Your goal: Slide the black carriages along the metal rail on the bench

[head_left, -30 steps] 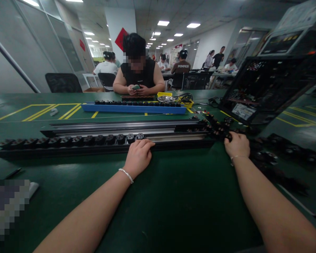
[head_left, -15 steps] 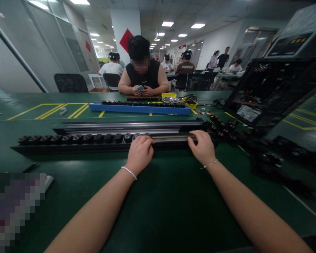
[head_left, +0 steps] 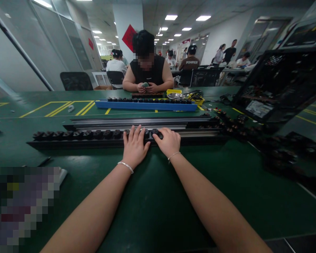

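Between the forearms [head_left: 89,207] and before the near black channel [head_left: 94,144], the green tabletop [head_left: 158,196] gives a hand low passage, and another way runs over the channel's right part, where its pale metal floor [head_left: 200,134] shows. The left hand [head_left: 135,147] and right hand [head_left: 169,141] take up the middle with a narrow gap between them, and a row of black modules [head_left: 80,134] stands up to the left. Behind lie black rails [head_left: 107,121] and a blue channel [head_left: 147,106]; rightward, a heap of dark parts [head_left: 281,154] and a tilted open computer case [head_left: 279,80] obstruct.
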### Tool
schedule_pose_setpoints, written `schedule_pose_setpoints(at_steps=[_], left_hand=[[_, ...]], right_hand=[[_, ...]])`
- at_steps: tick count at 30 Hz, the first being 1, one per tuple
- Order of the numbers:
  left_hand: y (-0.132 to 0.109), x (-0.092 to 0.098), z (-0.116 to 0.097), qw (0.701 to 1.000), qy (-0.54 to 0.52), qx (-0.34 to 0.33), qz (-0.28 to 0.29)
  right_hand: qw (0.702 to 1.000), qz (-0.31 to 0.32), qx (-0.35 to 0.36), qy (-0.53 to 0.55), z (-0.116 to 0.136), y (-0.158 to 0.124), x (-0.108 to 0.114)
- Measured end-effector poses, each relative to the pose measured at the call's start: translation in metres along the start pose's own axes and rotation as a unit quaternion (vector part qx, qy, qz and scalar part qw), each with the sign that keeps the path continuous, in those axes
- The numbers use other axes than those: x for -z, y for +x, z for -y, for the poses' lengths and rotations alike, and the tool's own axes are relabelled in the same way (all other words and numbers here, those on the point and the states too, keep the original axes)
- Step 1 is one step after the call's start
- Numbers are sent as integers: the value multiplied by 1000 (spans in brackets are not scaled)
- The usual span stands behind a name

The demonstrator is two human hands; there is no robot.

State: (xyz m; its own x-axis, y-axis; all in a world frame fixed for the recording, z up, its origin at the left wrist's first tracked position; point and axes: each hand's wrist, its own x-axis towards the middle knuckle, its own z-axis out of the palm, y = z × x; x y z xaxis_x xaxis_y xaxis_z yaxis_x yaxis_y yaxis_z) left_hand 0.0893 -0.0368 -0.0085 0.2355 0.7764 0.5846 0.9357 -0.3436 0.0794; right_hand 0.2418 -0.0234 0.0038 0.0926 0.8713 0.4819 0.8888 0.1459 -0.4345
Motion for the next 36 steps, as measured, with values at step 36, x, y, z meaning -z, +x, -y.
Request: schedule_pose_setpoints(at_steps=[36], left_hand=[[-6,12,-26,995,-87,-28,47]], right_hand=[[998,-49,13,-22,-7,-2,-4]])
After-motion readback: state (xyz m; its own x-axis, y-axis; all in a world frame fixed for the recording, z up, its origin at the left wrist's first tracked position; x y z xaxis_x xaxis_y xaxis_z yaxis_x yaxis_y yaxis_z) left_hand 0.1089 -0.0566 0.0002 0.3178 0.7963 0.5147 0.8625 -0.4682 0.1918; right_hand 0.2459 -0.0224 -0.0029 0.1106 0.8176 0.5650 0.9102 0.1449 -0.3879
